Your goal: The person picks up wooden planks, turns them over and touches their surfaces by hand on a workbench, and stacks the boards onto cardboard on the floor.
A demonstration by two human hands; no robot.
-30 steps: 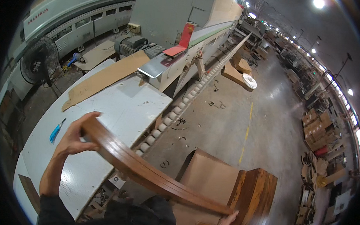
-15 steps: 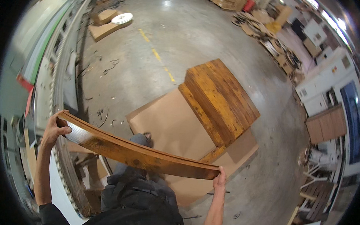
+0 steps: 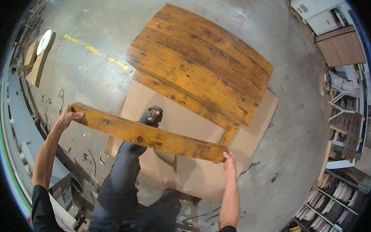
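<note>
A long stained wooden board [image 3: 150,136] spans the view in front of my body, level and broad face up. At its left end my left hand [image 3: 69,115] grips it, thumb on top. My right hand [image 3: 229,160] closes round the right end. Just beyond lies a stack of similar brown wooden boards [image 3: 195,63], side by side on a cardboard sheet [image 3: 256,137]. One narrower board [image 3: 178,100] at the stack's near side sits lower than the rest. The held board hides part of the cardboard.
My sandalled foot [image 3: 153,116] stands on the cardboard. At left runs a long grey machine bed [image 3: 34,123]; cardboard pieces with a white roll [image 3: 44,42] lie beyond it. A shelf rack [image 3: 325,207] and a white cabinet [image 3: 315,12] stand at right. Thin strips [image 3: 92,162] litter the concrete floor.
I have stepped closer to the board stack, and my foot now shows on the cardboard. The held board has tipped from showing its grooved edge to lying flatter, still in both hands.
</note>
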